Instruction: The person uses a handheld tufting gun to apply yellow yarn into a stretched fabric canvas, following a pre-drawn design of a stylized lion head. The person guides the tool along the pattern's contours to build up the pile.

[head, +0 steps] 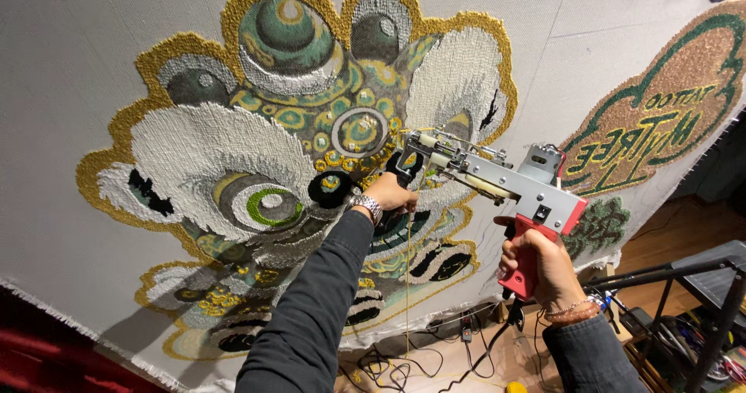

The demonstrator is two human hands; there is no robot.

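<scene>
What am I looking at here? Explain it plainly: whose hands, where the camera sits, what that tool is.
There is one picture, taken by a camera worn on a person's head, looking along their arms. No robot is involved. Both hands hold a tufting gun, a hand tool with a metal body and a red grip, its front end pointed at the cloth. The right hand is wrapped around the red grip at the back. The left hand, with a watch at the wrist, holds the black front handle. A thin yarn hangs down from the front of the gun. The surface is a stretched pale cloth, tilted in this view, bearing a large tufted design in white, green, gold and black. Cables lie on the floor below.
</scene>
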